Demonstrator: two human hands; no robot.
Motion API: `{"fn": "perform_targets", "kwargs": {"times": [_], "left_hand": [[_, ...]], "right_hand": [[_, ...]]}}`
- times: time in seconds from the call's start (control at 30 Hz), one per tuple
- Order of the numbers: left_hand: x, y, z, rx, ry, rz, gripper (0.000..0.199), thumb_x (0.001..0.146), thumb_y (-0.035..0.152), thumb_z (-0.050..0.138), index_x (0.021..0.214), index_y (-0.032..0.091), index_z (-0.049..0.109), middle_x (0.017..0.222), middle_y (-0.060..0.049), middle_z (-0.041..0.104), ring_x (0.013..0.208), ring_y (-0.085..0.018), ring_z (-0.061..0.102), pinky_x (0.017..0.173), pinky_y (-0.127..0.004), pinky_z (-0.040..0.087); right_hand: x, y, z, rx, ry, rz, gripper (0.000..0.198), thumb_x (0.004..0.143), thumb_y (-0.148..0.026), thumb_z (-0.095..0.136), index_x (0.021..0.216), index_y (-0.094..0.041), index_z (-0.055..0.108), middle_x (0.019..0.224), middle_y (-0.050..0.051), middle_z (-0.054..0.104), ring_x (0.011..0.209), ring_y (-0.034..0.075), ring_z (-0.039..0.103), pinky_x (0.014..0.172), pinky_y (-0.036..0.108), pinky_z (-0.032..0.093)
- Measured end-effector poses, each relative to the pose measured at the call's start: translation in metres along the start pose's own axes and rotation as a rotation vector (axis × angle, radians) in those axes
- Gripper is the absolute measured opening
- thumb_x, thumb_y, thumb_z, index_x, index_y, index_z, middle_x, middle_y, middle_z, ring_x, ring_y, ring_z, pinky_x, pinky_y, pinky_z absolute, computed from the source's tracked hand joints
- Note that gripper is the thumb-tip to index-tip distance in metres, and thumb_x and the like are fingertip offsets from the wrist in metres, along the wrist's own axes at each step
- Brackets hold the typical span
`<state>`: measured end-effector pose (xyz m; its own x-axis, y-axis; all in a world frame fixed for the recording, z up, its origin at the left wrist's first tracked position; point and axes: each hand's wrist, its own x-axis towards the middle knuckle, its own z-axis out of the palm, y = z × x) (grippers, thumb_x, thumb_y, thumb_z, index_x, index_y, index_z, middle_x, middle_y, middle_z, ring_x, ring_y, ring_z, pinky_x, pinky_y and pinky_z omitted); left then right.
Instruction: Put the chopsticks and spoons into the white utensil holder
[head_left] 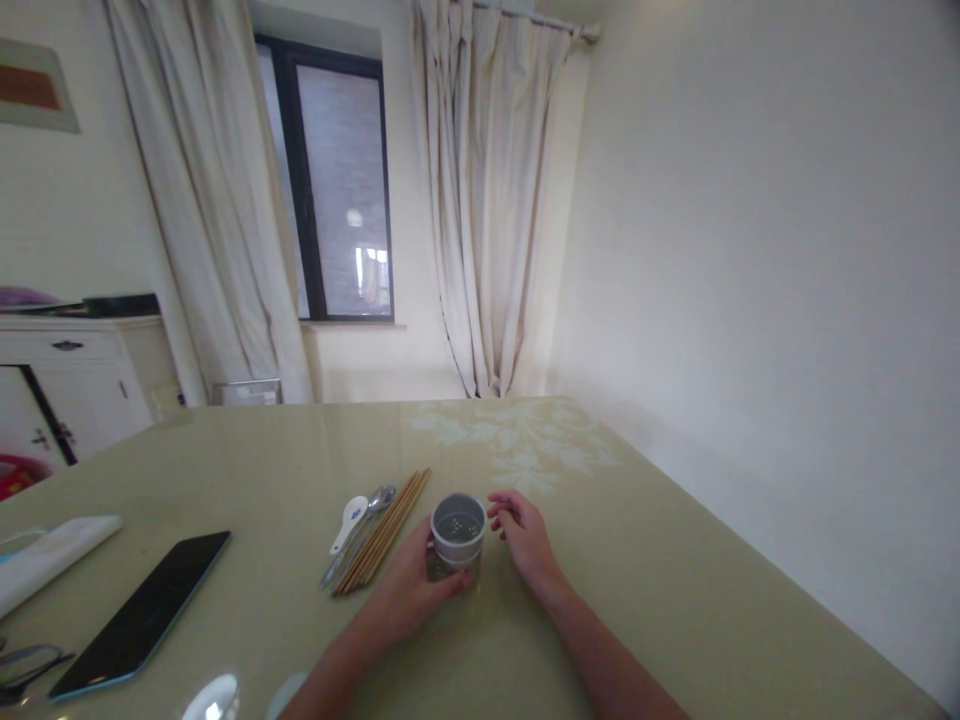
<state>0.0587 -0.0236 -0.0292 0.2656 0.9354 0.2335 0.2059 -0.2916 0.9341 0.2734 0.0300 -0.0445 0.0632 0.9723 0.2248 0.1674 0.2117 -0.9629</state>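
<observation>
In my left hand [409, 590], the fingers hold the grey cup [457, 551]. My right hand [525, 537], fingers half-spread, is empty beside it. At left, chopsticks [385, 535] and spoons [352, 515] lie untouched.

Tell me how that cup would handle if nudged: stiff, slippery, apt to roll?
The cup is probably stiff: it looks evenly round with the left hand gripping it. It might roll if it tipped over, given its curved side. The tabletop looks glossy, so a push could make it slide.
</observation>
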Motion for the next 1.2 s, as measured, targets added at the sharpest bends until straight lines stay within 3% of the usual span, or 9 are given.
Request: {"fn": "perform_targets", "kwargs": {"times": [0.17,0.3,0.43,0.53,0.63,0.7,0.87,1.07,1.2], "left_hand": [[-0.004,0.009,0.001,-0.015,-0.145,0.012,0.076,0.073,0.031,0.091,0.144,0.024,0.063,0.150,-0.013,0.066,0.138,-0.033,0.062,0.122,-0.049,0.044],[-0.002,0.006,-0.021,0.017,-0.247,-0.006,0.081,0.071,0.024,0.086,0.148,0.024,0.061,0.152,-0.013,0.065,0.141,-0.033,0.060,0.123,-0.051,0.044],[0.004,-0.004,-0.046,0.259,-0.025,-0.070,0.049,0.082,0.015,0.059,0.128,0.024,0.073,0.133,-0.010,0.076,0.127,-0.027,0.069,0.113,-0.044,0.053],[0.006,-0.009,-0.055,0.743,0.212,-0.121,0.033,0.092,0.013,0.049,0.111,0.019,0.076,0.120,-0.012,0.077,0.118,-0.028,0.069,0.108,-0.043,0.052],[0.004,-0.011,-0.056,1.156,0.266,-0.197,0.027,0.101,0.022,0.047,0.107,0.019,0.073,0.121,-0.014,0.073,0.118,-0.030,0.066,0.103,-0.043,0.051],[0.002,-0.011,-0.055,1.267,0.244,-0.233,0.026,0.104,0.027,0.047,0.109,0.019,0.071,0.122,-0.013,0.072,0.118,-0.029,0.065,0.100,-0.041,0.051],[0.002,-0.006,-0.054,1.268,0.153,-0.229,0.024,0.105,0.029,0.048,0.100,0.021,0.071,0.114,-0.010,0.074,0.116,-0.027,0.067,0.098,-0.037,0.049],[0.002,-0.008,-0.051,1.213,0.170,-0.182,0.024,0.102,0.032,0.053,0.087,0.022,0.068,0.105,-0.009,0.075,0.111,-0.028,0.068,0.097,-0.038,0.048],[0.005,-0.006,-0.039,0.983,0.222,-0.083,0.027,0.103,0.036,0.050,0.087,0.022,0.067,0.098,-0.009,0.075,0.101,-0.027,0.069,0.093,-0.038,0.049]], "right_hand": [[0.001,0.000,0.000,0.013,0.015,-0.006,0.030,0.077,-0.029,0.056,0.101,-0.020,0.073,0.087,0.007,0.077,0.076,0.025,0.072,0.065,0.033,0.054],[0.000,0.000,0.000,0.037,0.017,-0.002,0.029,0.078,-0.029,0.057,0.100,-0.020,0.073,0.087,0.007,0.076,0.077,0.024,0.072,0.066,0.033,0.053],[-0.002,-0.002,0.001,0.078,0.001,0.012,0.028,0.081,-0.035,0.062,0.101,-0.019,0.074,0.088,0.007,0.077,0.079,0.024,0.071,0.067,0.033,0.053],[-0.004,-0.004,0.005,0.143,-0.041,0.043,0.040,0.088,-0.053,0.063,0.104,-0.019,0.076,0.095,0.009,0.080,0.087,0.027,0.075,0.071,0.035,0.055],[-0.005,-0.006,0.010,0.326,-0.136,0.123,0.059,0.089,-0.073,0.060,0.109,-0.021,0.078,0.101,0.011,0.083,0.095,0.028,0.077,0.082,0.038,0.057],[-0.006,-0.007,0.012,0.453,-0.195,0.183,0.064,0.085,-0.079,0.064,0.108,-0.021,0.079,0.102,0.010,0.084,0.097,0.029,0.078,0.087,0.040,0.056],[-0.008,-0.011,0.012,0.522,-0.219,0.209,0.062,0.082,-0.079,0.070,0.102,-0.021,0.082,0.097,0.009,0.085,0.095,0.029,0.078,0.089,0.040,0.055],[-0.011,-0.012,0.011,0.493,-0.246,0.206,0.062,0.083,-0.077,0.070,0.105,-0.021,0.082,0.090,0.006,0.083,0.086,0.026,0.077,0.082,0.037,0.054],[-0.009,-0.010,0.014,0.436,-0.230,0.206,0.065,0.080,-0.080,0.072,0.102,-0.020,0.084,0.089,0.007,0.082,0.085,0.026,0.076,0.081,0.037,0.054]]}}
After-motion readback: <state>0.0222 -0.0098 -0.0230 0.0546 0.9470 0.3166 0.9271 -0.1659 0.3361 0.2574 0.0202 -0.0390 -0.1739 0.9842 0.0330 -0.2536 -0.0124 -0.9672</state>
